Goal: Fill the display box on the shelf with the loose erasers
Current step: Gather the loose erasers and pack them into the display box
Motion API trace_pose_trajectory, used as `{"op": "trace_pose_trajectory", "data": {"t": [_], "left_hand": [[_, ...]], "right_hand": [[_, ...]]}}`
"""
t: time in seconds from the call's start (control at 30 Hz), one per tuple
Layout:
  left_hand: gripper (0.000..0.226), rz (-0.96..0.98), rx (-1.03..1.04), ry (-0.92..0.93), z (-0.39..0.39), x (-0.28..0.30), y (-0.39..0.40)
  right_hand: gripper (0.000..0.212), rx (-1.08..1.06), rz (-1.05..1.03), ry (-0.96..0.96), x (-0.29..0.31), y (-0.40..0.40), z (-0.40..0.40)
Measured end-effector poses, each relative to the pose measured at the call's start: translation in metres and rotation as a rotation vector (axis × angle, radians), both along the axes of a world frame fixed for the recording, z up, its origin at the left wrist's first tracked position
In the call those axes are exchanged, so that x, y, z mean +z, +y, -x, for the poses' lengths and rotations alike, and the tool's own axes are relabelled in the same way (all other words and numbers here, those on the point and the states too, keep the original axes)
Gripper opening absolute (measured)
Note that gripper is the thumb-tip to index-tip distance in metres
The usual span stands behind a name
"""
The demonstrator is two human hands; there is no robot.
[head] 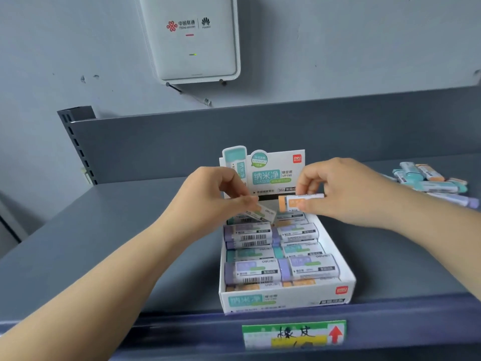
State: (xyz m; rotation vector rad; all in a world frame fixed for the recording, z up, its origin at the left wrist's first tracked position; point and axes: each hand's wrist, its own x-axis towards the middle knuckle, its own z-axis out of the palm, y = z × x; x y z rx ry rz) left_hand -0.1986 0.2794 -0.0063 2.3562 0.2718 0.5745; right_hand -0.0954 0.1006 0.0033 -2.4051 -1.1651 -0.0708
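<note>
A white display box [286, 299] stands on the grey shelf [117, 243], holding several erasers in purple, teal and orange sleeves in two columns. Over the box's far end, my left hand [216, 194] pinches a white-sleeved eraser [265, 213], tilted down toward the left column. My right hand [335, 190] holds an orange-ended eraser [289, 202] level above the right column. A pile of loose erasers [429, 182] lies on the shelf at the far right.
The box's upright header card [273, 173] stands behind my hands. A grey back panel [234, 131] closes the shelf's rear. A white router [192, 40] hangs on the wall above. A green price label [294, 333] sits on the shelf's front edge.
</note>
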Motion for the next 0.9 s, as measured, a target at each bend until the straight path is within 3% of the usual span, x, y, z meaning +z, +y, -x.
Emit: {"op": "trace_pose_trajectory", "data": {"t": [0.43,0.9], "left_hand": [[0.009,-0.452,-0.052,0.320,0.003,0.009,0.009],[0.010,-0.404,-0.152,0.342,-0.002,0.011,0.016]], "right_hand": [[0.005,0.066,0.098,-0.042,0.006,0.011,0.002],[0.008,0.103,0.173,0.024,0.005,0.016,0.004]]}}
